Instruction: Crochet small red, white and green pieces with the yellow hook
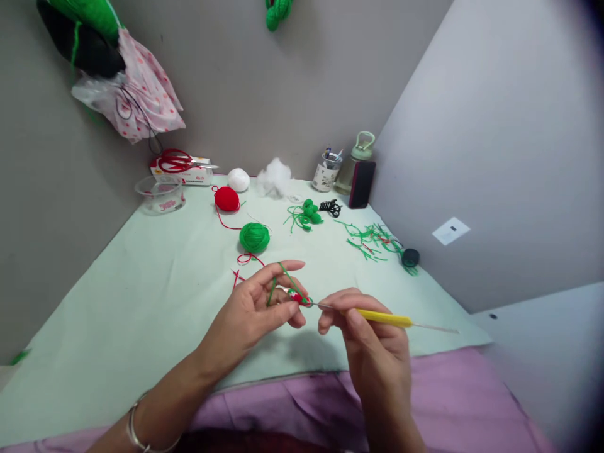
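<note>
My left hand [267, 302] pinches a small red, green and white crochet piece [299, 298] between thumb and fingers. A strand of green yarn [285, 273] runs over its raised index finger. In my right hand [370, 327] is a crochet hook with a yellow handle [384, 318], held like a pencil. The hook's thin metal shaft points left, and its tip meets the crochet piece. Just beyond my left hand sits a ball of green yarn [255, 238]. A ball of red yarn [227, 199] lies farther back, with a loose red strand trailing from it.
White stuffing [275, 178] and a white ball [238, 180] lie at the back. Red-handled scissors [177, 162] rest on a box behind a clear plastic tub [161, 196]. Green yarn scraps [370, 239], a pen cup [326, 173], a bottle [358, 157] and a phone [362, 184] stand or lie toward the right.
</note>
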The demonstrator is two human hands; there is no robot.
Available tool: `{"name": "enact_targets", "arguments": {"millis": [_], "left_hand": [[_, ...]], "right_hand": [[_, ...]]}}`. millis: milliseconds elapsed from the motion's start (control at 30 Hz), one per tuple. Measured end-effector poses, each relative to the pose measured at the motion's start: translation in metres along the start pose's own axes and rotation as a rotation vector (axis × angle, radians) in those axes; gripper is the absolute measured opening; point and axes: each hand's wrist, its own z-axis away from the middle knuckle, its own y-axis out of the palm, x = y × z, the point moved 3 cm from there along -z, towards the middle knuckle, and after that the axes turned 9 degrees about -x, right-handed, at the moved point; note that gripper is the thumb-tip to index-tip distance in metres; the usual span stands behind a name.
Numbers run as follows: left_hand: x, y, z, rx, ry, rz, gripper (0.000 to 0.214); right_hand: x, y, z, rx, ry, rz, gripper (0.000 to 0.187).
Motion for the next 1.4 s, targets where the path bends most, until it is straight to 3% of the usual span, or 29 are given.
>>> {"name": "enact_targets", "arguments": {"millis": [400,1133,1400], "left_hand": [[0.0027,0.0044,-0.0002,0.005,-0.046,-0.020,0.047],[0.0036,0.0033,-0.0001,-0.002,0.003,-0.062,0.039],[0.0035,0.0035,-0.0008,0.017,0.004,-0.039,0.035]], "right_hand": [[-0.0058,0.0010,-0.0076,0.029,0.151,-0.081,0.015],[-0.0035,-0.0011,-0.0096,-0.013,0.071,-0.007,0.015],[-0.0044,0.0016,-0.0085,0.003,0.101,-0.057,0.015]]}}
